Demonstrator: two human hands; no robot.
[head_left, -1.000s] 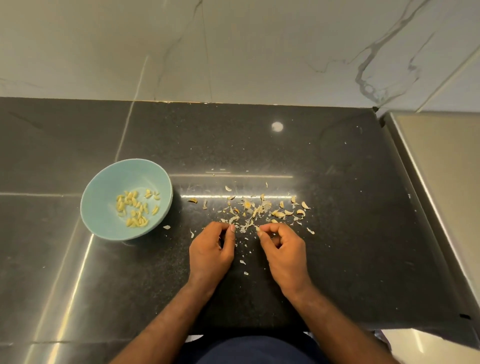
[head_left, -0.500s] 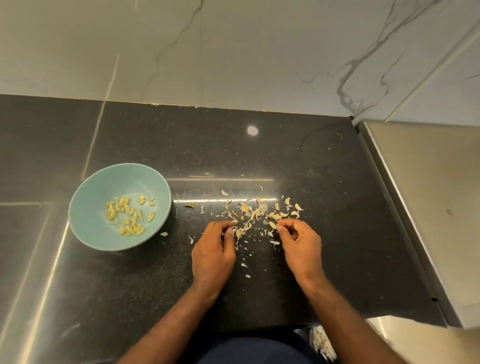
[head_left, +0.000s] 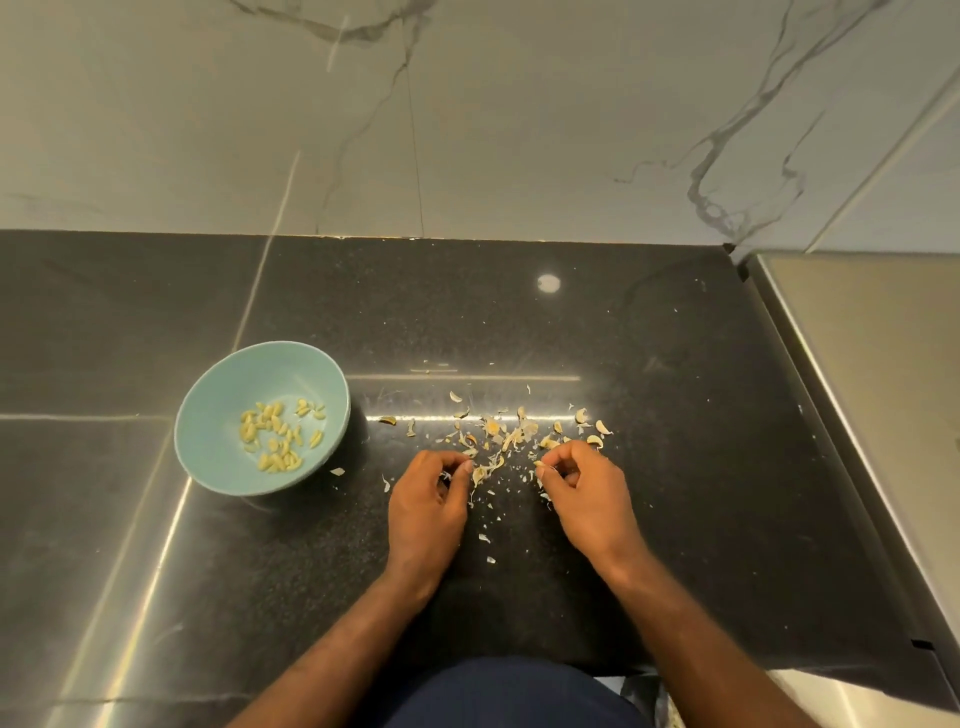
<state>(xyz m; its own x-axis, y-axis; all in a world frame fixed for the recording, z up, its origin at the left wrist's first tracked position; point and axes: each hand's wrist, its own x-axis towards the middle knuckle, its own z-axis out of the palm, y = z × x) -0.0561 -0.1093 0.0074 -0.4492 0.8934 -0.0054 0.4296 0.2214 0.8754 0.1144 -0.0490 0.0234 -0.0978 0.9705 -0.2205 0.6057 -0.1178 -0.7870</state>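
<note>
A light blue bowl (head_left: 208, 447) on the black counter holds several peeled yellowish garlic cloves (head_left: 278, 436). To its right, garlic skins and cloves (head_left: 506, 434) lie scattered. My left hand (head_left: 428, 501) rests on the counter at the near edge of this scatter, its fingers curled and its thumb pressed to the forefinger around a small pale garlic piece that is mostly hidden. My right hand (head_left: 589, 493) sits apart to the right, its thumb and fingertips pinching a small garlic piece (head_left: 540, 464) at the edge of the pile.
The black stone counter (head_left: 675, 467) ends at a marble wall (head_left: 467, 130) behind. A steel surface (head_left: 872, 389) borders it on the right. Small skin flakes (head_left: 485, 540) lie between my hands. The bowl stands about a hand's width left of my left hand.
My hands were close together a second ago; the right hand has moved away to the right, to the pile's edge. The left hand stays curled in place. The view has tilted.
</note>
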